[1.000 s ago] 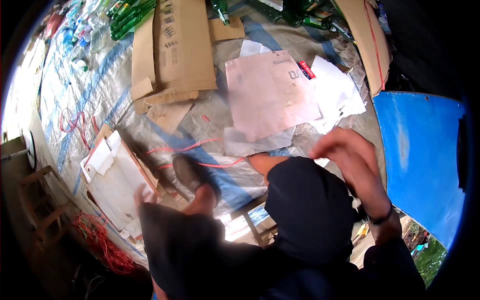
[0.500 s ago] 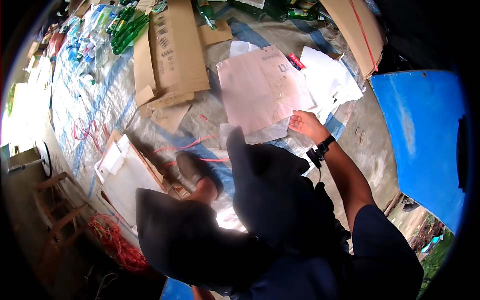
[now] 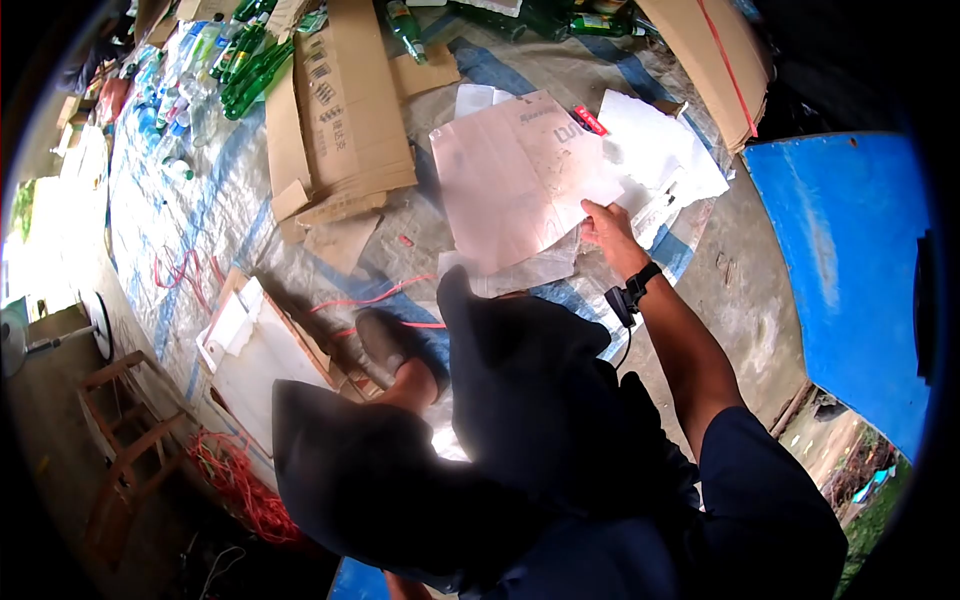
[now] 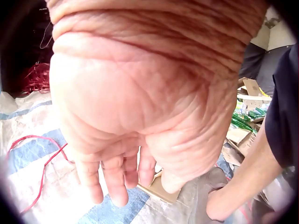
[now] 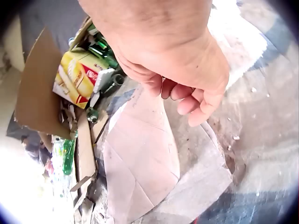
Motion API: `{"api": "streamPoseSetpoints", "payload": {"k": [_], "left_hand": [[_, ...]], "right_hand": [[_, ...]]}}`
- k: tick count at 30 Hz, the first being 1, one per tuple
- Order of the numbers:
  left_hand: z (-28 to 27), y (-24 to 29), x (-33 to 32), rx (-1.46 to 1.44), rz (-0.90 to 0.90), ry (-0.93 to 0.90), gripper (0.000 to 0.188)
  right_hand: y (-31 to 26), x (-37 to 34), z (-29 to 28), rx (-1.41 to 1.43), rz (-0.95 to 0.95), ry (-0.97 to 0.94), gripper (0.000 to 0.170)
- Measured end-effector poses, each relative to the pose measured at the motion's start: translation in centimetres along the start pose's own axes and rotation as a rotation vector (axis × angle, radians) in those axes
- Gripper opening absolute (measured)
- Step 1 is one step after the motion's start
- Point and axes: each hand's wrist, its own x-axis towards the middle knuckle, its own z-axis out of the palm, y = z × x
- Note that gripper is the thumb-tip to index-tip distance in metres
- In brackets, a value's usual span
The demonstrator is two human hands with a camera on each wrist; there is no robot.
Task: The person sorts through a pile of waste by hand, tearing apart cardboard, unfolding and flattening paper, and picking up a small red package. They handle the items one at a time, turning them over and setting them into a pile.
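Note:
My right hand [image 3: 610, 235] pinches the right corner of a pale pink cardboard sheet [image 3: 500, 180] between thumb and fingers. In the right wrist view the sheet [image 5: 140, 154] curves up toward the right hand [image 5: 182, 70], above a greyish flat sheet [image 5: 201, 182]. White torn sheets [image 3: 655, 150] lie beside the pink one, with a small red label [image 3: 590, 120] at its edge. My left hand [image 4: 140, 107] hangs with loose, nearly straight fingers and holds nothing; below it are the striped tarp [image 4: 60, 182] and a cardboard piece [image 4: 163, 186].
A flattened brown carton [image 3: 350, 110] lies left of the sheet, near green bottles [image 3: 255, 75]. Closer by, a white board [image 3: 270, 360] leans beside my shoe [image 3: 385, 340]. Red string [image 3: 235, 480] heaps at the lower left. A blue panel [image 3: 840, 270] stands at right.
My right hand has moved from beside the knee forward to the pink sheet's corner and now grips it. The left hand, seen by the knee earlier, has dropped out of the head view.

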Motion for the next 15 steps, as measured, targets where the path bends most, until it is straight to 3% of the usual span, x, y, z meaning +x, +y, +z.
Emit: {"api": "streamPoseSetpoints", "payload": {"k": [3, 5, 7, 9, 12, 15], "left_hand": [[0.3, 1.1, -0.5, 0.0, 0.032, -0.02, 0.048], [0.6, 2.2, -0.8, 0.005, 0.057, -0.039, 0.047], [0.7, 3.5, -1.3, 0.015, 0.096, -0.066, 0.047], [1.0, 5.0, -1.6, 0.029, 0.141, -0.1, 0.046], [1.6, 7.4, -2.0, 0.049, 0.213, -0.152, 0.046], [2.0, 10.4, -1.9, 0.092, 0.302, -0.203, 0.045]], "right_hand": [[-2.6, -0.8, 0.6, 0.008, -0.158, -0.07, 0.033], [-5.4, -2.4, 1.5, 0.223, -0.18, -0.285, 0.037], [-7.9, -3.6, 2.6, 0.236, -0.171, -0.31, 0.036], [-10.6, -5.4, 3.7, 0.331, -0.195, -0.517, 0.033], [-13.3, -6.4, 5.2, 0.399, -0.212, -0.643, 0.032], [-15.5, -7.3, 6.7, 0.392, -0.253, -0.685, 0.032]]}}
